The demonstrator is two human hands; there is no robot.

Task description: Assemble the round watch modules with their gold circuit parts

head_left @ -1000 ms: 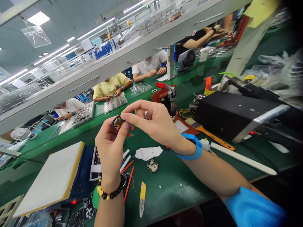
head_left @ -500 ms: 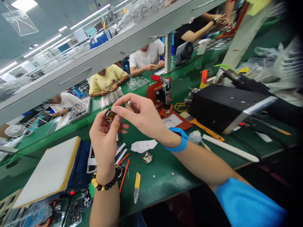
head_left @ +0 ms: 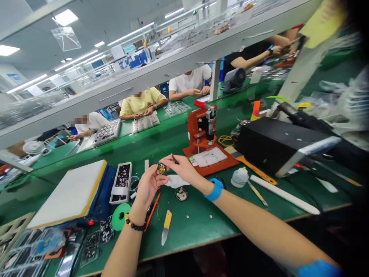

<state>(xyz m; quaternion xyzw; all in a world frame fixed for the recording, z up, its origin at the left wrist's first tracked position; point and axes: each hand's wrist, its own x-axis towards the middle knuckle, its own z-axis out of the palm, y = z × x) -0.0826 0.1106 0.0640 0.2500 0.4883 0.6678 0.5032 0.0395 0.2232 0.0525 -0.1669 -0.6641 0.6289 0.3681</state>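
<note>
My left hand (head_left: 149,186) holds a small round part (head_left: 161,169), dark-rimmed with a gold-toned inside, between thumb and fingers. At its right edge is my right hand (head_left: 180,167), closed around a thin dark tool (head_left: 174,159), perhaps tweezers; its tip is hidden. Below the hands a second round part (head_left: 181,194) lies on the green table (head_left: 201,227), beside a crumpled white cloth or paper (head_left: 176,181). A yellow-handled blade (head_left: 166,227) and an orange stick (head_left: 152,211) lie nearer the table's front edge.
A red press (head_left: 203,127) stands behind my right hand, with a black box (head_left: 276,142) to its right. A white tray (head_left: 121,182) and a white pad (head_left: 69,192) are at the left. A small bottle (head_left: 240,177) sits right. Several people work across the table.
Both hands have moved lower and farther out over the table, still with the round part in my left hand. The view has shifted, and the white tray now shows fully.
</note>
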